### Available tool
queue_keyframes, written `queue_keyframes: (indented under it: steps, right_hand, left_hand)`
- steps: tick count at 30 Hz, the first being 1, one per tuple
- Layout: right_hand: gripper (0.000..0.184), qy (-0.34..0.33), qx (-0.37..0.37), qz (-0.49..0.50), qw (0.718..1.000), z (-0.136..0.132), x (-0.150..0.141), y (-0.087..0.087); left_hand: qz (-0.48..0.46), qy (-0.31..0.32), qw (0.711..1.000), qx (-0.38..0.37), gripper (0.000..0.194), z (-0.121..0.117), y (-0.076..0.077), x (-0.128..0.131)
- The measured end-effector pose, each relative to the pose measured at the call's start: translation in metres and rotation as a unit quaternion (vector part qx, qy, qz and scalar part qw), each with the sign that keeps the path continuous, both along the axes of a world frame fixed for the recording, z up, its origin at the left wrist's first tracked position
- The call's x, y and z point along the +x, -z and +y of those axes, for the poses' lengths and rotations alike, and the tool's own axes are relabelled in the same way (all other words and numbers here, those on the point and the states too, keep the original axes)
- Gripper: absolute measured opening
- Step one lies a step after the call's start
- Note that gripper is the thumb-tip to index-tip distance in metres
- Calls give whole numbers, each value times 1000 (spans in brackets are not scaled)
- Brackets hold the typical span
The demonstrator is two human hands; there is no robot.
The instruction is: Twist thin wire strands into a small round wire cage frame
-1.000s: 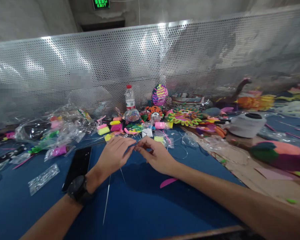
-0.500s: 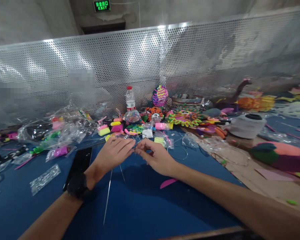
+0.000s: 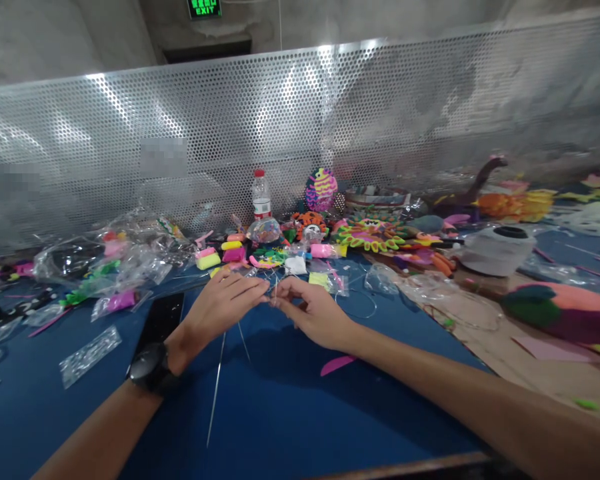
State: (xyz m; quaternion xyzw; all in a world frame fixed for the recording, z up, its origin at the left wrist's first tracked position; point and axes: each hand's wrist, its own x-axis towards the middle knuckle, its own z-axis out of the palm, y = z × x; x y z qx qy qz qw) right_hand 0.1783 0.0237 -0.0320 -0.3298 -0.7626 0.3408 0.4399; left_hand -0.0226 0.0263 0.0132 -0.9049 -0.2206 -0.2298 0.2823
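Note:
My left hand [image 3: 226, 300] is closed, its fingers together and bent over thin silver wire [image 3: 216, 393]. Two strands of that wire hang out below the palm toward the table's front. Fingertip to fingertip with it, my right hand [image 3: 313, 312] pinches the wire between thumb and fingers, and a short bright piece sticks up there. How the strands cross between the fingertips is too small to make out. A black watch [image 3: 153, 368] sits on my left wrist. Under my right forearm lies a flat magenta piece [image 3: 337, 365].
A black phone [image 3: 157, 321] and a clear plastic packet [image 3: 91, 357] lie left on the blue table [image 3: 290, 420]. Behind the hands are coloured clay packs [image 3: 234, 255], a water bottle [image 3: 261, 197] and clay figures [image 3: 370, 233]. Cardboard [image 3: 500, 340] with a clay model [image 3: 555, 310] lies right.
Both hands stay almost in place. My left wrist has turned slightly, and a short upright bit of wire now shows by my right fingertips.

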Motion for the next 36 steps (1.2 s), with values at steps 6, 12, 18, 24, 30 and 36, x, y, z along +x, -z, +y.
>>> queue_keyframes:
  steps: [6, 12, 18, 24, 30, 36]
  right_hand:
    - [10, -4, 6, 3, 1000, -2, -1, 0]
    - [11, 3, 25, 15, 1000, -3, -3, -1]
    - [7, -2, 49, 16, 999, -4, -4, 0]
    - [6, -1, 56, 9, 998, -6, -5, 0]
    - [10, 4, 14, 36, 999, -4, -4, 0]
    - [9, -4, 8, 47, 999, -3, -4, 1]
  left_hand:
    - [-57, 27, 998, -13, 22, -1, 3, 5]
    - [-207, 18, 973, -99, 15, -3, 16, 15]
    - [-341, -34, 930, -133, 28, -11, 14, 31]
    - [-383, -51, 904, -182, 31, -11, 11, 33]
    - [-351, -40, 919, -175, 13, -10, 8, 23]
    - [-279, -6, 955, -105, 21, -10, 6, 19]
